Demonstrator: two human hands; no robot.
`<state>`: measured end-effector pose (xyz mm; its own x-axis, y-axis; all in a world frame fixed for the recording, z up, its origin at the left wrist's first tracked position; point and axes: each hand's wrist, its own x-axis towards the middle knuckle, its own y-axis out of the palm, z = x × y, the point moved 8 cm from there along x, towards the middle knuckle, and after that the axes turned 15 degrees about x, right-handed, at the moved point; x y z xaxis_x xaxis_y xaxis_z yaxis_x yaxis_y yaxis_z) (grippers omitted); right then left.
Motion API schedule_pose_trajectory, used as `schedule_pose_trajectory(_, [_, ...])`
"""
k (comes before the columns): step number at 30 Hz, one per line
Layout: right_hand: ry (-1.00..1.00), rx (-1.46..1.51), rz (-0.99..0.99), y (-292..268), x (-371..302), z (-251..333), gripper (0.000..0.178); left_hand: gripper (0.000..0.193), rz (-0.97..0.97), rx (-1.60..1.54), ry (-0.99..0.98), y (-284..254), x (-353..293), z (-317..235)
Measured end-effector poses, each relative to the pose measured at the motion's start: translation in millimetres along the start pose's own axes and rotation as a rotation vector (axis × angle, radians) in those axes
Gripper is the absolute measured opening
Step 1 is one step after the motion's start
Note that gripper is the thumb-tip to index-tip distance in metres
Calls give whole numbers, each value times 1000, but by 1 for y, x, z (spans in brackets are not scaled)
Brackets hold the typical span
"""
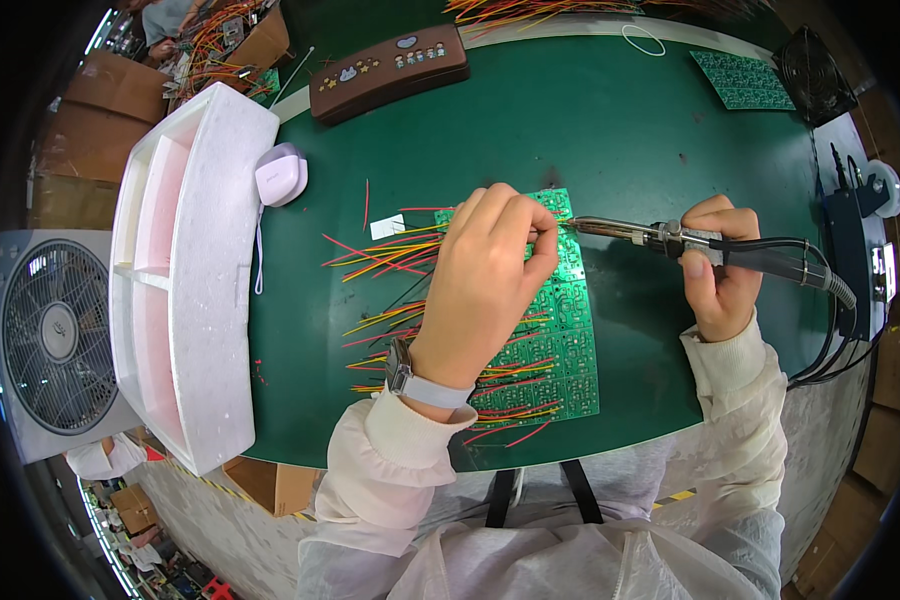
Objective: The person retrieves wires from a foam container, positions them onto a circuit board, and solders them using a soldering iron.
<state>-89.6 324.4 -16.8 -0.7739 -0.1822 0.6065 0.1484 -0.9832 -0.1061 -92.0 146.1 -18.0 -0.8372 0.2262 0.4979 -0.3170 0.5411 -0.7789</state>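
A green panel of circuit boards [575, 345] lies on the green work surface, with several rows of red, yellow and black wires [385, 262] reaching out over its left side. My left hand [495, 250] is over the panel's upper part, thumb and forefinger pinched together at the board; what is between the fingertips is too small to make out. In my right hand [720, 265] is a soldering iron [660, 235], held from the right. Its tip meets the panel's upper right part, close beside my left fingertips. My left hand and wrist hide part of the panel and wires.
A white foam box [215, 290] with compartments and a fan [60, 335] stand left. Behind are a lilac case [282, 176] and brown pencil case [390, 75]. Another green panel [743, 82], a small black fan [815, 75] and a blue soldering station [852, 250] occupy the right.
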Motion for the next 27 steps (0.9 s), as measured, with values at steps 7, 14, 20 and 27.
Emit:
schedule_pose_trajectory(7, [6, -13, -61, 1, 0, 1, 20, 17, 2, 16, -2, 0, -1, 0])
schedule_pose_trajectory(14, [-8, -56, -31, 4, 3, 7, 19, 17, 4, 19, 7, -1, 0, 0])
schedule_pose_trajectory(20, [-32, -43, 1, 7, 4, 11, 19, 17, -3, 24, 8, 0, 0, -1])
schedule_pose_trajectory(27, [-55, -77, 11, 10, 5, 16, 18, 19, -14, 64, 21, 0, -2, -2])
